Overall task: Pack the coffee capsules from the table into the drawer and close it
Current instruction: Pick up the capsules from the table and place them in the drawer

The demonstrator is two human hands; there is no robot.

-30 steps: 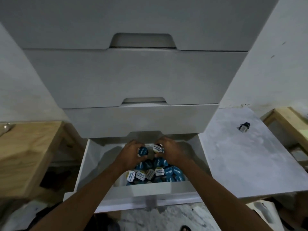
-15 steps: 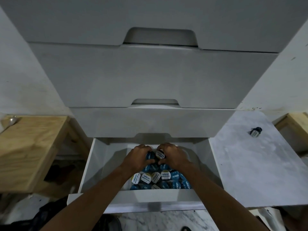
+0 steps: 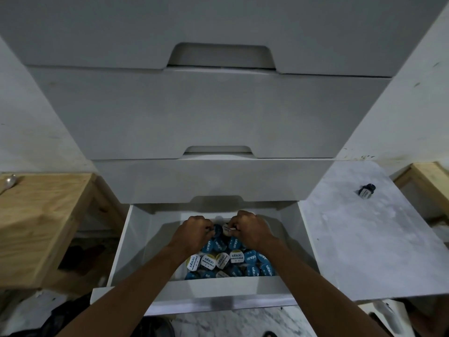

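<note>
Two capsules are in the fingers now. The left hand (image 3: pixel 194 233) is curled round a dark capsule (image 3: pixel 217 230) and the right hand (image 3: pixel 252 231) pinches a white-lidded capsule (image 3: pixel 227 231). Both are held just over the back of the pile of capsules (image 3: pixel 233 260) inside the open drawer (image 3: pixel 201 291). The hands are close together, with the knuckles toward the camera.

One last capsule (image 3: pixel 366 190) lies on the marble table (image 3: pixel 364 251), to the right of the drawer and farther from the person than the hands. It is well apart from both hands, but the right hand is nearer, so the reach for it probably belongs to that hand. It seems to lie on its side, with the pale lid turned toward the drawer and the dark body pointing away. It is small, so this is not sure.

The fingertips are hidden behind the knuckles, so how firm each grip is cannot be told. The upper drawer (image 3: pixel 211 181) covers the back of the open one, and the front wall cuts off the nearest capsules.
</note>
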